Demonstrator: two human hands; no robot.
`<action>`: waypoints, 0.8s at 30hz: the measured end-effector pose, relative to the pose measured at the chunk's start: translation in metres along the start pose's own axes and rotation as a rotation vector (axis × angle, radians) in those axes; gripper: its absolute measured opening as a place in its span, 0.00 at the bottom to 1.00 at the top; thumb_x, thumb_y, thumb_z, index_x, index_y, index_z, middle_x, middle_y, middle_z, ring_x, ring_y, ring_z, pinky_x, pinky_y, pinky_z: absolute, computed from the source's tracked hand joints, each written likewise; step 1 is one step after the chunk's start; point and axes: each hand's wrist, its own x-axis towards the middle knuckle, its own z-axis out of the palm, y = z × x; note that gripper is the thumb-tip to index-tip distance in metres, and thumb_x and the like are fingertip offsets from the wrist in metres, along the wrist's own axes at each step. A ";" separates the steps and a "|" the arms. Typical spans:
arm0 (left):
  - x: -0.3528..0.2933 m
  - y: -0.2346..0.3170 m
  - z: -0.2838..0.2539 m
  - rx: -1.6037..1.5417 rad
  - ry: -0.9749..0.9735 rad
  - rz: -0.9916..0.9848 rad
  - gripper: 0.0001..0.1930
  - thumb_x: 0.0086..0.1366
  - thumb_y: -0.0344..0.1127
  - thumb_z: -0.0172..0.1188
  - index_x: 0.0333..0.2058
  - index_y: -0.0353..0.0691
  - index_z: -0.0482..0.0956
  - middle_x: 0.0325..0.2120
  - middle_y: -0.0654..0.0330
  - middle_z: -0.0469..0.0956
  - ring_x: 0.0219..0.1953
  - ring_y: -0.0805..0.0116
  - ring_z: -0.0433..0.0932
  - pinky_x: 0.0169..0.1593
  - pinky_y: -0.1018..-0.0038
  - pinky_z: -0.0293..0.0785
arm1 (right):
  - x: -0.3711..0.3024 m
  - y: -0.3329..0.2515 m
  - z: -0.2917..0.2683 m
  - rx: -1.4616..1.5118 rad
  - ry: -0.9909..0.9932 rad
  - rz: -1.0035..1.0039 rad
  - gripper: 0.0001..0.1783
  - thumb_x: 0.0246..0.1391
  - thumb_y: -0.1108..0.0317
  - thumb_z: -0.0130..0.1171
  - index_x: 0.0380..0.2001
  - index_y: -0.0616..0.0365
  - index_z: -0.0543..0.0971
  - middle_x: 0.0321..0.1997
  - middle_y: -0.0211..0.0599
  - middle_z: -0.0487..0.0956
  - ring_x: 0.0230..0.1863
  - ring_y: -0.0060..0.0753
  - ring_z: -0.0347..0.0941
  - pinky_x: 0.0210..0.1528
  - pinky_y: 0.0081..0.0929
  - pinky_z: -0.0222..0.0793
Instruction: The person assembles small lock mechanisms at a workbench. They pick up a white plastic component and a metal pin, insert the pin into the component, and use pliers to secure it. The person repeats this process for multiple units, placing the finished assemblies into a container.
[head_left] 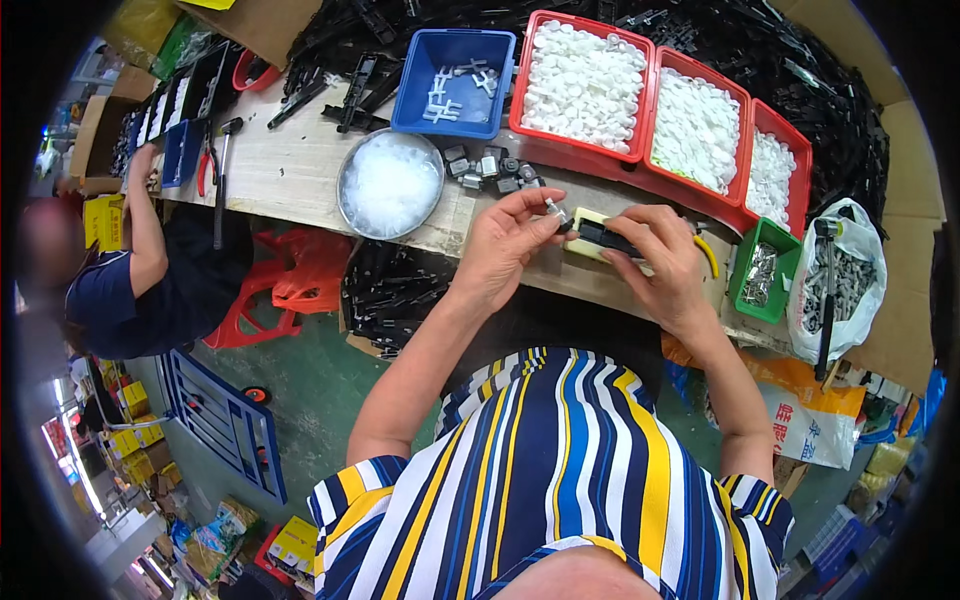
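Head view: While the person leans over the edge of the wooden workbench (pixel 290 175), both hands meet over a small cream block (pixel 590 232) lying near the bench's front edge.
Left hand: the left hand (pixel 505 245) pinches a tiny clear-and-metal piece (pixel 553 209) between thumb and forefinger, held just beside the block's left end.
Right hand: the right hand (pixel 665 265) lies curled over the block, its fingers pressing on a black part (pixel 603 238) seated in it; the fingers are bent down, not spread.
Step in hand: it looks like a fitting step, the small piece being brought to the end of the black part while the block steadies it.
Next move calls for: as I judge it, a fine line-up of the pinched piece with the part's end, and a firm hold from the other hand so the block does not slide.
Around: a round metal bowl (pixel 390 185) of clear bits, a cluster of small grey parts (pixel 490 165), a blue bin (pixel 455 80), three red bins (pixel 585 85) of white pieces, a green box (pixel 765 272) of metal bits and a white bag (pixel 845 280) with a hammer handle standing in it.
In the way: the grey parts lie just behind the left hand; nothing sits between hands and block.
Beside: another person (pixel 150 270) works at the bench's far left.
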 end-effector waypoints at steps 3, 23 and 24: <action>0.001 0.001 0.008 -0.020 -0.063 -0.036 0.21 0.64 0.25 0.63 0.56 0.33 0.74 0.39 0.60 0.81 0.40 0.74 0.81 0.45 0.81 0.78 | 0.014 -0.011 -0.001 0.061 -0.006 -0.028 0.24 0.45 0.71 0.70 0.49 0.52 0.79 0.45 0.39 0.76 0.45 0.44 0.75 0.45 0.40 0.69; 0.027 0.017 0.037 1.635 -0.416 0.645 0.13 0.53 0.21 0.62 0.39 0.32 0.79 0.33 0.54 0.76 0.40 0.55 0.76 0.43 0.64 0.75 | -0.033 0.034 -0.048 0.058 -0.018 0.174 0.11 0.51 0.76 0.65 0.39 0.63 0.80 0.40 0.42 0.75 0.41 0.43 0.75 0.42 0.37 0.71; 0.028 0.018 0.038 1.636 -0.414 0.644 0.12 0.52 0.21 0.62 0.38 0.32 0.79 0.33 0.54 0.76 0.40 0.55 0.76 0.43 0.64 0.75 | -0.037 0.036 -0.050 0.044 -0.017 0.180 0.11 0.51 0.76 0.65 0.39 0.63 0.80 0.40 0.42 0.75 0.41 0.43 0.75 0.42 0.36 0.71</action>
